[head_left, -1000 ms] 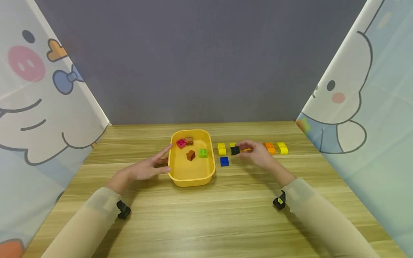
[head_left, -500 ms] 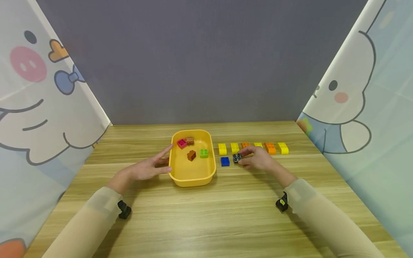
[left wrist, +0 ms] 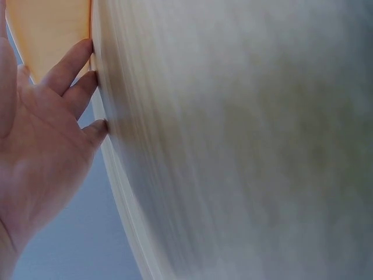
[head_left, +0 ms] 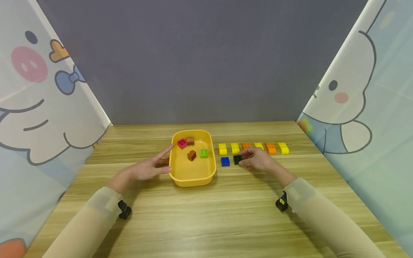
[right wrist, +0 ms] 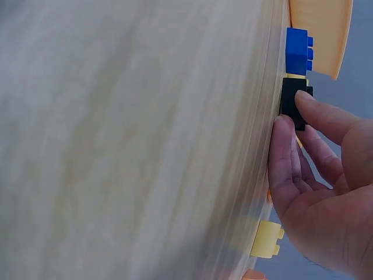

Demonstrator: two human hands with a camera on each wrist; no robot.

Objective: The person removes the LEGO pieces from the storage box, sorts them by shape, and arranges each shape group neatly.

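Note:
My right hand (head_left: 258, 159) pinches a black building brick (right wrist: 293, 104) between thumb and fingers, low at the table, studs up. Just left of it sits a blue brick (head_left: 225, 161), seen also in the right wrist view. My left hand (head_left: 146, 168), fingers spread and straight, touches the left side of a yellow plastic bin (head_left: 193, 183). Inside the bin lie a pink brick (head_left: 182, 143), a green brick (head_left: 204, 153) and two brown bricks, one at the back (head_left: 190, 141) and one tipped over near the middle (head_left: 191, 155).
Behind the black brick runs a row of yellow and orange bricks, from a yellow brick (head_left: 222, 149) beside the bin to another yellow brick (head_left: 283, 148) at the right end. A grey panel (head_left: 203, 64) rises behind the wooden table (head_left: 200, 218); printed cloths flank it.
My right hand has brought the black brick toward me, from in front of the back row to beside the blue brick, and turned its studs upward. My left hand stays at the bin.

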